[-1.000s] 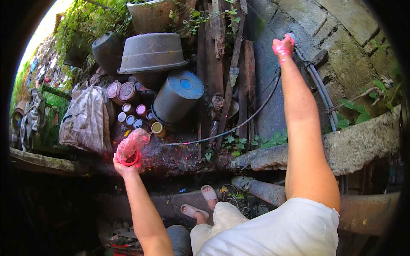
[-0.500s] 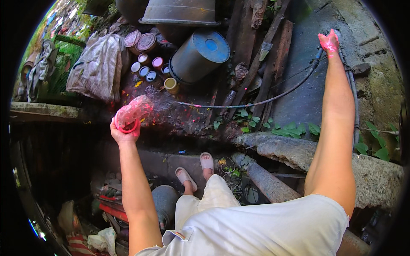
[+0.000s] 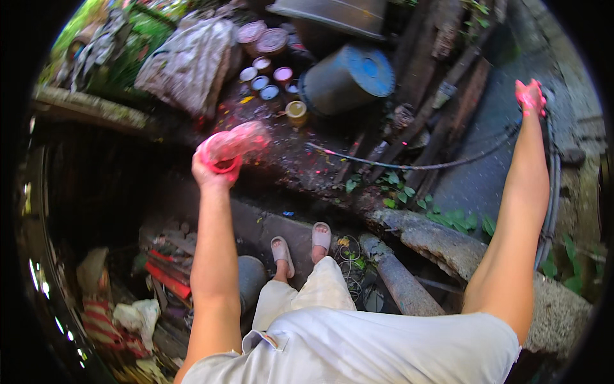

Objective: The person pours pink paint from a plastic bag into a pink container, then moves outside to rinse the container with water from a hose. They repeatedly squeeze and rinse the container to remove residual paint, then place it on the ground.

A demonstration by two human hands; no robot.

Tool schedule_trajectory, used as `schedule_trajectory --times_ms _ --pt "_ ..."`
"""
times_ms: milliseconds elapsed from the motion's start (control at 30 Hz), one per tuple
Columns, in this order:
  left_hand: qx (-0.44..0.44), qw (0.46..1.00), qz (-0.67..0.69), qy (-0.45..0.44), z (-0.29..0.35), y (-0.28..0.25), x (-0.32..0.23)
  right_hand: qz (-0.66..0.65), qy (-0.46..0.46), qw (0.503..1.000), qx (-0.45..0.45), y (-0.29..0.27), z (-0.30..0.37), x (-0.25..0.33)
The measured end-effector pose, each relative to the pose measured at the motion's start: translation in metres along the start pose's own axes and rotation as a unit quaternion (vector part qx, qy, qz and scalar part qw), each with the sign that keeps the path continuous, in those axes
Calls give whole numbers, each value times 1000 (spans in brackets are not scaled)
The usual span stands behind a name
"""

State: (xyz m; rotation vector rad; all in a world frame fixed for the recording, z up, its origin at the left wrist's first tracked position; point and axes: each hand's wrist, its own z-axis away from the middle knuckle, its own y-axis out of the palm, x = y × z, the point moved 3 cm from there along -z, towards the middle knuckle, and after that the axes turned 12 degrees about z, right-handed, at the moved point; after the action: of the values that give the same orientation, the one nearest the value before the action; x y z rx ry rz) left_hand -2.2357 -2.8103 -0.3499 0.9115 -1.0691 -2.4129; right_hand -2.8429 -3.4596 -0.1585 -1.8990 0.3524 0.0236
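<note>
My left hand is raised at the left, its fingers wrapped round a pink-smeared clear plastic container with a round pink rim. The container's exact kind is unclear. It tilts to the right above the paint-spattered ground. Far out at the right, my right hand is coated in pink paint, with its fingers apart and nothing visible in them. It is beside dark pipes and close to the end of a black hose, over a grey slab. Contact with them cannot be made out.
Several small paint tubs stand beyond my left hand, next to a tilted bucket with a blue-stained base. A crumpled sack and weathered planks flank them. Nearer are a rough concrete edge and a thick pipe.
The view has shifted and turned, so the surroundings sit lower and further right. My left hand still holds the plastic container; the right arm stays stretched out, its hand's fingers looking more spread.
</note>
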Motion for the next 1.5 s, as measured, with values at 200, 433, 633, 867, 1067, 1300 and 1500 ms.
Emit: schedule_trajectory --times_ms 200,433,633,867,1067,1300,1500 --pt "-31 997 52 -46 10 27 12 -487 -213 836 135 7 206 190" --pt "8 992 74 -98 17 51 16 -716 -248 488 433 -120 556 348" --pt "72 990 87 -80 11 41 -14 -561 -607 499 260 -209 632 370" --pt "-29 982 86 -163 28 42 -64 4 -751 612 248 -269 667 427" --pt "11 972 118 -205 12 41 -101 7 -766 583 271 -281 692 489" --pt "168 960 94 -205 18 57 -149 -24 -824 529 204 -310 684 506" --pt "104 981 95 -136 -18 42 -182 -21 -844 526 105 -346 675 508"
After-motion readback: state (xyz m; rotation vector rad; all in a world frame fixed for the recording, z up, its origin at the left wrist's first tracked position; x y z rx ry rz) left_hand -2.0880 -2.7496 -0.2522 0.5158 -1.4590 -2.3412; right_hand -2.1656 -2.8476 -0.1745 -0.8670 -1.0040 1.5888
